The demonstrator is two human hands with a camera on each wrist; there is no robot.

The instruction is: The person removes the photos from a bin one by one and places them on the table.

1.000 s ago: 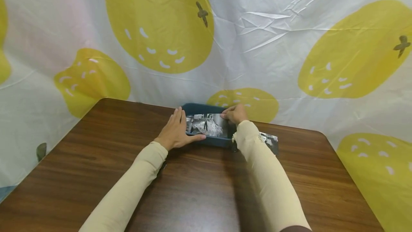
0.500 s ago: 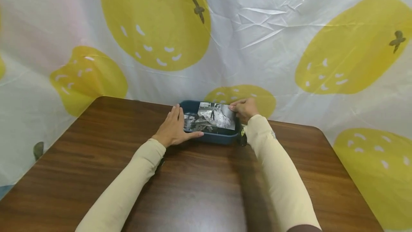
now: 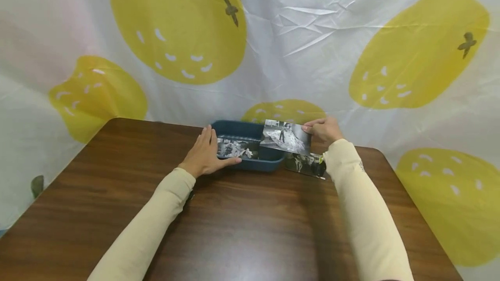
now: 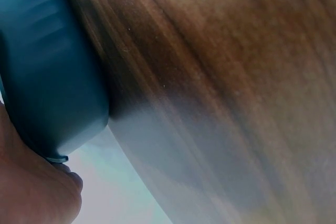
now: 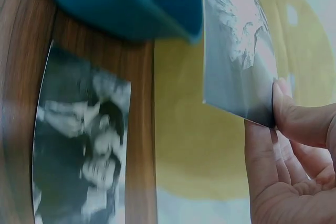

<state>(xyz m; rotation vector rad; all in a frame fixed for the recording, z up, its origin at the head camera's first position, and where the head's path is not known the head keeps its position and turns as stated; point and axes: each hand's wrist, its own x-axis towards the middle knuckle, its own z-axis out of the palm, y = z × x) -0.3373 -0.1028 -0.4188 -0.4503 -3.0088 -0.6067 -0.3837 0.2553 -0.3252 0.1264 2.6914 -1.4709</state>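
A blue plastic bin stands at the table's back edge. My left hand rests against its left end, fingers straight and thumb along the front rim; the left wrist view catches part of this hand beside the bin wall. Between thumb and fingers, my right hand pinches the corner of a black-and-white photo, raised over the bin's right end. Another photo lies inside the bin. On the table to the right, below the raised one, is a further black-and-white photo of people's faces.
The brown wooden table stretches out in front of the bin. Close behind it hangs a white cloth printed with large yellow fruits.
My right hand has lifted the photo out of the bin and moved it rightward. The photo beneath it in the bin now shows more. My left hand has stayed at the bin's left end.
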